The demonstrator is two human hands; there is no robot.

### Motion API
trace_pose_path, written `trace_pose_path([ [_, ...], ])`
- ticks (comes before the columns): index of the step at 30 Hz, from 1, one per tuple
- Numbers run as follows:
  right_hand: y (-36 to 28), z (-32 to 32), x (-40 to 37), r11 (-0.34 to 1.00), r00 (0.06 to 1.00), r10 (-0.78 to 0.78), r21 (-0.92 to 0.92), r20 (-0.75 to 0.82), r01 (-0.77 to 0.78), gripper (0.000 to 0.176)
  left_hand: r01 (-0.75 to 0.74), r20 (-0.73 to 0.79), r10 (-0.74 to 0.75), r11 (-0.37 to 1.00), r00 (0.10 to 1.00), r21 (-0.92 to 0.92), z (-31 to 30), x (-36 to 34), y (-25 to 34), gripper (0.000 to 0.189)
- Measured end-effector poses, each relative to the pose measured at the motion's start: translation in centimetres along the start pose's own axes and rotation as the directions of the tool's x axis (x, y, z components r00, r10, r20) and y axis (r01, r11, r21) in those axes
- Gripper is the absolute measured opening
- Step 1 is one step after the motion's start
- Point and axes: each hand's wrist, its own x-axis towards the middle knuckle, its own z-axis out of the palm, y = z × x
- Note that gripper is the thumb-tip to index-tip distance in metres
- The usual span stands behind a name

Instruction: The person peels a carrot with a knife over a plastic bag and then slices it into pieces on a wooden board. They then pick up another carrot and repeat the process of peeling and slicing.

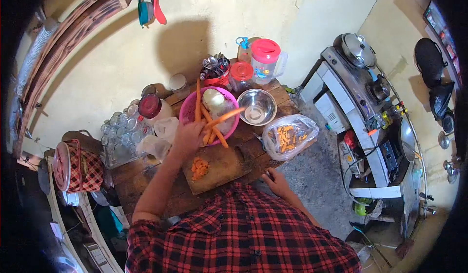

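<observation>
My left hand (189, 135) is at the lower left rim of a pink bowl (236, 123), its fingers closed on an orange carrot (226, 117) that points right across the bowl. Several other carrots and a large pale vegetable (213, 99) lie in the bowl. Below it, chopped carrot pieces (199, 168) rest on a wooden cutting board (222, 173). My right hand (277, 182) is curled near the table's front edge, right of the board; a small dark part shows at its fingers, too unclear to name.
A steel bowl (257, 107) stands right of the pink one, with a plastic bag (292, 151) of cut orange pieces in front. Jars, a red-lidded pitcher (265, 61) and a cutlery basket stand behind. Glasses (122, 131) crowd the left side; a stove (358, 73) is at right.
</observation>
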Motion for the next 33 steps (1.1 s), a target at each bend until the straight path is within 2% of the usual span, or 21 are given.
trace_pose_path([
  [1,0.4,0.2,0.2,0.996,0.993,-0.069,0.042,-0.100,0.073,0.029,0.113,0.005,-0.114,0.980,0.993,-0.161,-0.7,-1.2,1.4,0.025],
  [2,1.3,0.6,0.5,0.996,0.993,-0.071,0.042,-0.093,0.075,0.029,0.221,0.028,-0.224,0.922,0.974,-0.317,-0.7,-2.4,2.6,0.026],
  [3,2.6,1.2,0.9,0.984,0.986,-0.002,0.174,-0.168,0.031,0.030,0.228,0.030,-0.230,0.921,0.973,-0.316,-0.2,-3.7,3.3,0.026],
  [4,2.9,1.4,1.0,0.952,0.970,0.078,0.305,-0.231,-0.004,0.031,0.228,0.060,-0.223,0.875,0.973,-0.428,0.5,-5.0,4.1,0.026],
  [5,3.3,1.4,1.0,0.953,0.971,0.081,0.303,-0.225,-0.009,0.031,0.226,0.089,-0.212,0.814,0.973,-0.535,1.3,-6.3,4.7,0.026],
  [6,3.1,1.3,1.1,0.915,0.972,0.096,0.404,-0.216,0.000,0.025,0.232,0.095,-0.216,0.811,0.972,-0.538,2.3,-7.6,5.2,0.026],
  [7,2.7,1.0,1.1,0.866,0.972,0.111,0.500,-0.206,0.007,0.021,0.255,0.208,-0.175,0.845,0.962,-0.470,3.5,-8.6,5.7,0.026],
  [8,2.3,0.8,1.1,0.867,0.973,0.117,0.499,-0.201,-0.001,0.021,0.268,0.323,-0.139,0.877,0.936,-0.399,4.6,-9.6,6.0,0.027],
  [9,2.0,0.7,1.1,0.854,0.971,0.147,0.520,-0.186,-0.030,0.022,0.275,0.330,-0.142,0.874,0.933,-0.401,5.1,-10.1,6.5,0.027],
  [11,2.1,0.8,0.8,0.840,0.970,0.178,0.539,-0.162,-0.064,0.024,0.421,0.501,-0.146,0.760,0.853,-0.495,6.2,-10.8,7.6,0.027],
  [12,2.5,0.9,0.7,0.857,0.977,0.174,0.508,-0.121,-0.090,0.025,0.427,0.502,-0.152,0.756,0.851,-0.495,7.4,-11.6,7.7,0.027],
  [14,2.6,0.8,0.7,0.875,0.983,0.166,0.472,-0.079,-0.110,0.026,0.424,0.459,-0.242,0.835,0.855,-0.351,10.8,-12.9,7.7,0.030],
  [15,2.2,0.9,0.7,0.931,0.988,0.139,0.348,-0.066,-0.108,0.029,0.425,0.455,-0.243,0.833,0.857,-0.354,11.9,-13.3,7.6,0.030],
  [16,2.0,1.0,0.6,0.971,0.992,0.115,0.218,-0.050,-0.102,0.033,0.390,0.357,-0.259,0.845,0.897,-0.367,12.7,-13.7,7.5,0.031],
  [17,1.9,1.4,0.5,0.983,0.996,0.079,0.168,-0.044,-0.070,0.036,0.357,0.258,-0.273,0.856,0.927,-0.375,13.5,-14.0,7.3,0.032],
  [18,1.7,1.6,0.5,0.983,0.996,0.082,0.167,-0.040,-0.074,0.036,0.361,0.261,-0.276,0.853,0.925,-0.376,14.1,-14.3,7.0,0.032],
  [20,1.4,2.0,0.4,0.994,0.998,0.054,-0.095,0.018,-0.052,0.036,0.360,0.308,-0.275,0.895,0.911,-0.265,15.2,-15.1,6.6,0.033],
  [24,0.7,2.9,0.4,0.992,0.994,0.069,-0.108,0.090,-0.059,0.035,0.420,0.309,-0.346,0.882,0.886,-0.215,13.9,-14.7,6.8,0.032],
  [27,0.9,4.1,0.5,0.979,0.999,0.038,-0.200,0.027,-0.031,0.034,0.429,0.237,-0.375,0.869,0.896,-0.246,14.4,-14.7,6.9,0.030],
  [29,1.6,4.8,0.9,0.974,0.999,0.020,-0.228,0.031,-0.012,0.033,0.330,0.212,-0.281,0.911,0.936,-0.248,13.6,-14.6,7.1,0.029],
  [33,1.4,5.2,1.0,0.965,0.998,0.062,-0.255,-0.012,-0.063,0.034,0.335,0.272,-0.281,0.926,0.921,-0.177,13.9,-16.8,6.7,0.028],
])
